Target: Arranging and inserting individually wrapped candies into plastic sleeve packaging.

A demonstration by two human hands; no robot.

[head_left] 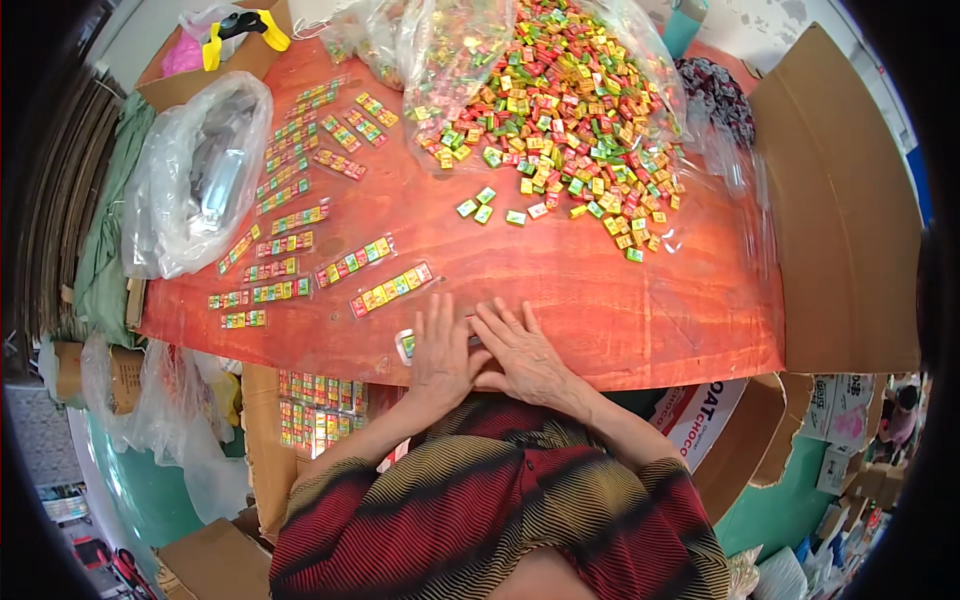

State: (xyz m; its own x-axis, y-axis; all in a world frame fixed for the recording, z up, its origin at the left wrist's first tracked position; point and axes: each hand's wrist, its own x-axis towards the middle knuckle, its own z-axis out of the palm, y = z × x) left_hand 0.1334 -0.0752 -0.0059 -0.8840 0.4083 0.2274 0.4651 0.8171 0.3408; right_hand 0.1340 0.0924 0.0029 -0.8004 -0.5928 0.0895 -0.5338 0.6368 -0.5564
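My left hand (441,348) lies flat near the table's front edge, fingers stretched forward. Under it is a clear-wrapped strip of small boxes (405,345), mostly covered; only its left end with a green box shows. Right beside it my right hand (520,350) is flat too, fingers spread and angled to the left, thumbs close together. It covers what seems to be the strip's other end. Just beyond my left hand lie two finished-looking strips of small coloured boxes, a nearer strip (391,290) and a farther strip (356,260).
A large heap of small coloured boxes (575,120) spills from clear bags at the back. Several more strips (290,215) lie on the left of the red table (600,310). A plastic bag (165,220) stands at the left edge, a tall cardboard box (840,200) at the right.
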